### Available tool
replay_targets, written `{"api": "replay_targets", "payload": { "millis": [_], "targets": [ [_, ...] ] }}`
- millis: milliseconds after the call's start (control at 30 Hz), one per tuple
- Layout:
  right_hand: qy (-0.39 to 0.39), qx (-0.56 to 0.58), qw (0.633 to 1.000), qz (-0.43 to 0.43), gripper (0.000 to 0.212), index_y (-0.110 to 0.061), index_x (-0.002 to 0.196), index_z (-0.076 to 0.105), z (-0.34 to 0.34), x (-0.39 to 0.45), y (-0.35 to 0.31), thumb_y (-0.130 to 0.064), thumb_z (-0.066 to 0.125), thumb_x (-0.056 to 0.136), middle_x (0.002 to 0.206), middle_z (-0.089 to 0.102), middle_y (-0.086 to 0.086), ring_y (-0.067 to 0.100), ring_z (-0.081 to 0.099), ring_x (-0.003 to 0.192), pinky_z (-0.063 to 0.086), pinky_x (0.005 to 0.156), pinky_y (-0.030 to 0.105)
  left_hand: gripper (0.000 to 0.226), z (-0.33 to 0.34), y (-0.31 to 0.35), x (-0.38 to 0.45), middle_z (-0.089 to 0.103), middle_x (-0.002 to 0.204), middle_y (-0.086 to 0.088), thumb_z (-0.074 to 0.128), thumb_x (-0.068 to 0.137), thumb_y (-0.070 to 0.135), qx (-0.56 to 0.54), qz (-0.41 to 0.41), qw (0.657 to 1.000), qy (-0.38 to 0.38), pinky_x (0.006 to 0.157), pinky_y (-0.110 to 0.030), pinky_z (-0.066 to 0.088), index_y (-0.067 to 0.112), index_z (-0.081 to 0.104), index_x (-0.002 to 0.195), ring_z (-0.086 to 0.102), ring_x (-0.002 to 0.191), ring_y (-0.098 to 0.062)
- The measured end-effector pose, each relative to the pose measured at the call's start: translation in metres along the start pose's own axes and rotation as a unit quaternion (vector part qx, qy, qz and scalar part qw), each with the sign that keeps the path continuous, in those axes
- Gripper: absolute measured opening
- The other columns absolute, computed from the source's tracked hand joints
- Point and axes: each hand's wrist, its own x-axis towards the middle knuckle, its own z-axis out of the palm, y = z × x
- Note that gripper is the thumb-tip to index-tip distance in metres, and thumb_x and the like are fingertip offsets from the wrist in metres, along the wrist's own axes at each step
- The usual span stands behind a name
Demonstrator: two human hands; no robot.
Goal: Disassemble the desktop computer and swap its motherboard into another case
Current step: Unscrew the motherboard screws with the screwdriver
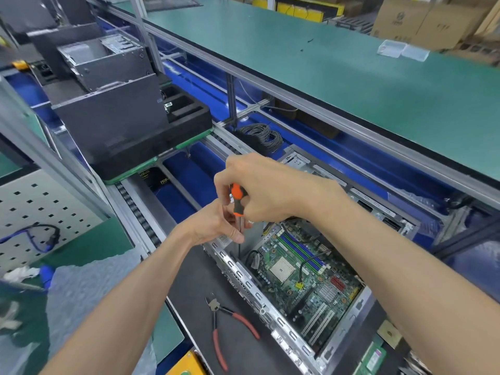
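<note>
Motherboard (303,269) below, right hand (259,185) gripping screwdriver (237,198), left hand (216,226) steadying shaft

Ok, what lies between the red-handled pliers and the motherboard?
Head view: the open case's perforated metal side wall stands between the pliers and the motherboard.

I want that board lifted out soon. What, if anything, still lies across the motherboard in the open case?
A black cable with a yellow plug crosses the motherboard near the CPU socket. The screwdriver, gripped by the right hand and steadied by the left hand, reaches down at the board's far-left corner.
</note>
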Motion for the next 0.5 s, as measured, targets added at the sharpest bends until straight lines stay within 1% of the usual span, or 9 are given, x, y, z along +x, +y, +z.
{"api": "replay_targets", "payload": {
  "millis": [33, 100, 167, 200, 267, 333, 367, 433, 500],
  "targets": [
    [0.002, 0.017, 1.000, 0.002, 0.019, -0.027, 0.097, 0.066, 0.000, -0.002, 0.001, -0.017, 0.064, 0.081, 0.088, 0.046, -0.012, 0.007, 0.050, 0.077, 0.036, 0.059, 0.024, 0.023, 0.000, 0.000, 0.000, 0.067, 0.064, 0.001, 0.085, 0.054, -0.001, 0.001, 0.001, 1.000, -0.004, 0.105, -0.043, 0.047, 0.018, 0.074, 0.060, 0.065, 0.084, -0.017],
    [0.036, -0.037, 0.998, 0.036, 0.019, -0.027, 0.100, 0.059, 0.003, -0.003, 0.001, -0.033, 0.063, 0.082, 0.086, 0.045, -0.007, 0.019, 0.052, 0.078, 0.037, 0.060, 0.034, 0.021, 0.000, 0.000, 0.001, 0.065, 0.063, -0.003, 0.081, 0.057, -0.009, -0.005, 0.008, 1.000, -0.001, 0.102, -0.046, 0.048, 0.010, 0.072, 0.062, 0.065, 0.082, -0.018],
    [0.085, -0.137, 0.984, 0.080, 0.029, -0.024, 0.092, 0.048, 0.009, 0.001, -0.005, -0.052, 0.056, 0.088, 0.073, 0.034, -0.004, 0.025, 0.041, 0.067, 0.029, 0.062, 0.037, 0.021, 0.001, 0.002, 0.000, 0.062, 0.072, -0.014, 0.078, 0.059, -0.013, -0.008, 0.003, 1.000, 0.007, 0.094, -0.034, 0.052, 0.005, 0.071, 0.065, 0.063, 0.087, -0.024],
    [0.098, -0.160, 0.978, 0.086, 0.032, -0.023, 0.088, 0.045, 0.011, 0.003, -0.008, -0.054, 0.053, 0.092, 0.070, 0.027, -0.004, 0.026, 0.036, 0.065, 0.028, 0.063, 0.037, 0.020, 0.001, 0.002, -0.001, 0.060, 0.077, -0.016, 0.079, 0.057, -0.012, -0.004, -0.004, 1.000, 0.012, 0.092, -0.031, 0.052, 0.005, 0.070, 0.063, 0.061, 0.088, -0.026],
    [0.101, -0.146, 0.981, 0.078, 0.028, -0.020, 0.088, 0.045, 0.013, 0.008, -0.010, -0.045, 0.053, 0.096, 0.071, 0.024, -0.004, 0.029, 0.038, 0.070, 0.031, 0.063, 0.039, 0.020, 0.001, 0.003, -0.001, 0.059, 0.080, -0.016, 0.084, 0.051, -0.005, 0.001, -0.011, 1.000, 0.014, 0.094, -0.031, 0.051, 0.007, 0.069, 0.057, 0.062, 0.088, -0.025],
    [0.072, -0.098, 0.991, 0.051, 0.015, -0.017, 0.094, 0.054, 0.011, 0.009, -0.007, -0.032, 0.058, 0.092, 0.076, 0.039, -0.003, 0.028, 0.047, 0.077, 0.039, 0.064, 0.039, 0.021, 0.002, 0.003, -0.001, 0.062, 0.070, -0.013, 0.087, 0.048, -0.001, 0.001, -0.010, 1.000, 0.009, 0.096, -0.032, 0.051, 0.008, 0.070, 0.056, 0.060, 0.086, -0.027],
    [0.048, -0.067, 0.996, 0.032, 0.012, -0.019, 0.097, 0.059, 0.008, 0.007, -0.005, -0.026, 0.061, 0.088, 0.081, 0.049, -0.003, 0.025, 0.052, 0.081, 0.044, 0.067, 0.038, 0.022, 0.002, 0.002, 0.000, 0.063, 0.064, -0.010, 0.086, 0.048, -0.004, 0.002, -0.008, 1.000, 0.008, 0.098, -0.033, 0.050, 0.009, 0.070, 0.056, 0.060, 0.085, -0.029],
    [0.005, 0.011, 1.000, 0.009, 0.019, -0.025, 0.100, 0.063, 0.002, 0.003, -0.001, -0.018, 0.063, 0.082, 0.089, 0.059, -0.008, 0.013, 0.054, 0.083, 0.046, 0.070, 0.033, 0.025, 0.002, 0.002, 0.001, 0.064, 0.060, -0.005, 0.083, 0.051, -0.010, 0.004, -0.005, 1.000, 0.008, 0.104, -0.041, 0.048, 0.012, 0.070, 0.055, 0.060, 0.085, -0.029],
    [0.005, 0.040, 0.999, 0.015, 0.023, -0.028, 0.103, 0.059, 0.000, -0.002, 0.000, -0.023, 0.065, 0.082, 0.090, 0.057, -0.009, 0.012, 0.053, 0.081, 0.044, 0.066, 0.034, 0.023, 0.002, 0.002, 0.001, 0.063, 0.063, -0.009, 0.082, 0.053, -0.008, 0.003, 0.000, 1.000, 0.004, 0.105, -0.044, 0.047, 0.011, 0.071, 0.058, 0.061, 0.089, -0.029]
  ]
}}
